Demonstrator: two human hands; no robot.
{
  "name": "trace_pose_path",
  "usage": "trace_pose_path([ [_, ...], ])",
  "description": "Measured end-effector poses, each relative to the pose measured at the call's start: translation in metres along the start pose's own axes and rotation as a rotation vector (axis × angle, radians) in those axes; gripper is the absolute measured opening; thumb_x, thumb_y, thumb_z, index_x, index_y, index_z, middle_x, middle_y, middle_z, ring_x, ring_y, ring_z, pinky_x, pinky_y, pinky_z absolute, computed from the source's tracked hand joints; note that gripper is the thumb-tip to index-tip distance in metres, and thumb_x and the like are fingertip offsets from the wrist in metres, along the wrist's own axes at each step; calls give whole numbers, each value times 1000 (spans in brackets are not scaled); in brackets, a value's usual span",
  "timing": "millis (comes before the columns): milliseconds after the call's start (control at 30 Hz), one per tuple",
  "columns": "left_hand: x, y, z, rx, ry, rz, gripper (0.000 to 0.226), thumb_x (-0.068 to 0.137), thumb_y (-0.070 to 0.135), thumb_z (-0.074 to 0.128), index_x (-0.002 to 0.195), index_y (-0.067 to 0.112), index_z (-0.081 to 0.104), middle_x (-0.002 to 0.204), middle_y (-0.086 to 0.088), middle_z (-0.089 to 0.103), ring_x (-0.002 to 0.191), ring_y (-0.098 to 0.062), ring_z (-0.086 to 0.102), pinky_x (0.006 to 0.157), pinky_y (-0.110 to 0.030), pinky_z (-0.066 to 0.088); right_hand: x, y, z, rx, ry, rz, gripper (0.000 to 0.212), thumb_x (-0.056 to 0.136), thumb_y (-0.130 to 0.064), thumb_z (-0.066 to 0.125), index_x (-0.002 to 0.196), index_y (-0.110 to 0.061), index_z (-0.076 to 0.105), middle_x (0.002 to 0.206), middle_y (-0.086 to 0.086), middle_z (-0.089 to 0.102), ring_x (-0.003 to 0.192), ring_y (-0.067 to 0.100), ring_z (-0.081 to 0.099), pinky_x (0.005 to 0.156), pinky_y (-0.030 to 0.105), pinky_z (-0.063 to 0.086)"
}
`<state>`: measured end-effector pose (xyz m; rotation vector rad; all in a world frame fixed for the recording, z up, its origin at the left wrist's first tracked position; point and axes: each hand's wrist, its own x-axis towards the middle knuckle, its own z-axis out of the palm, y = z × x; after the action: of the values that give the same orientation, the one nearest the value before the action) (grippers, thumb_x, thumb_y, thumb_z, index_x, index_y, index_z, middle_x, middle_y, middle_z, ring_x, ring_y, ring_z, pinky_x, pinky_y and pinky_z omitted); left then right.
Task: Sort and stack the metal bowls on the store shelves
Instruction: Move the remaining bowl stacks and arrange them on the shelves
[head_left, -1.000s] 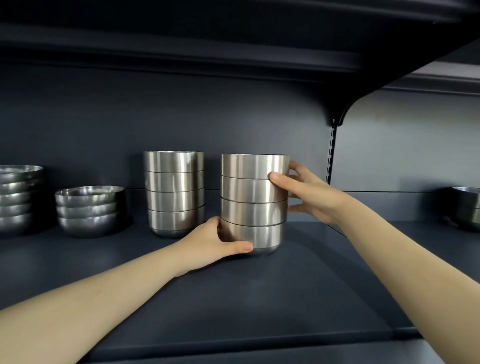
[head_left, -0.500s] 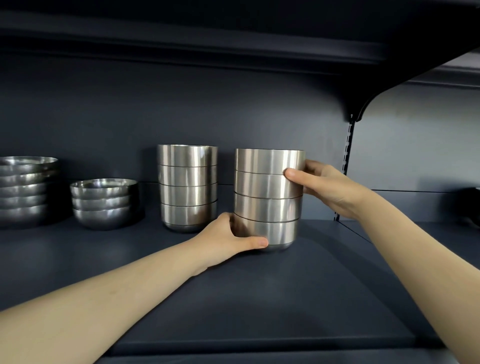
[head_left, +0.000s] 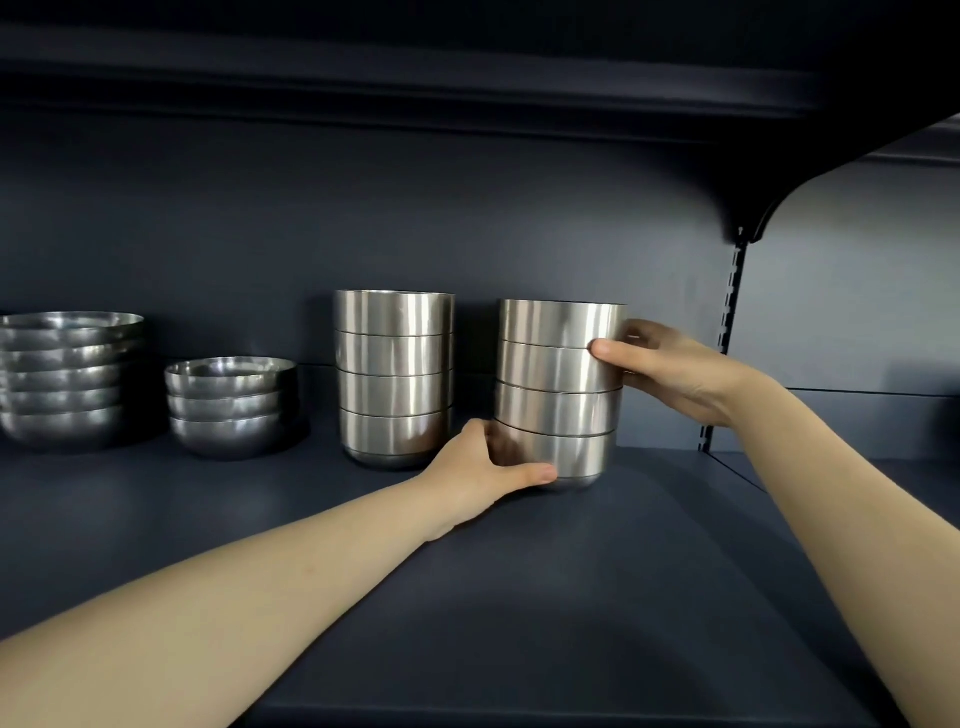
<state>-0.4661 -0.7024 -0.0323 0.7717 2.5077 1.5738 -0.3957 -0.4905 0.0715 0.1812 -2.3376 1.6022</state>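
Bowl stack stands upright between both hands. Left hand grips its base; right hand clasps its upper side.

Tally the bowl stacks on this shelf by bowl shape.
Straight-sided bowl stacks: 2, the held stack and the free stack to its left.
Rounded bowl stacks: 2, the small stack and the wide stack at the left edge.
Total: 4 stacks.

held stack right of second stack | rounded stacks further left
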Motion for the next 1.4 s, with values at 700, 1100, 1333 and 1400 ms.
trace_pose_path([
  [700,30,0,10,141,-3,30,87,64,65,75,131,20,44,114,13,59,103,-6,58,85,-23,48,21,28,-13,-87,59,-7,50,81,-44,71,123,-18,62,117,-7,70,113,7,63,105,30,45],
  [1100,-9,35,-8,634,-54,52,60,81,47,71,125,9,54,128,-5,58,113,-21,57,93,-34,49,-27,12,-29,-693,5,95,72,78,-56,69,140,-24,49,139,-10,53,125,9,51,109,29,35],
  [1333,-48,108,18,743,-168,266,42,86,42,67,119,18,63,117,4,64,104,-14,61,94,-33,50,-94,-15,-97,-1059,-108,277,73,78,-46,75,141,-26,46,141,-9,50,133,12,44,110,29,34],
  [1400,-50,138,44,764,-247,339,47,86,44,67,127,22,58,121,7,63,106,-12,61,94,-30,49,-117,-24,-131,-1097,-83,307,73,77,-45,77,140,-27,45,141,-9,50,131,13,45,110,30,35],
])
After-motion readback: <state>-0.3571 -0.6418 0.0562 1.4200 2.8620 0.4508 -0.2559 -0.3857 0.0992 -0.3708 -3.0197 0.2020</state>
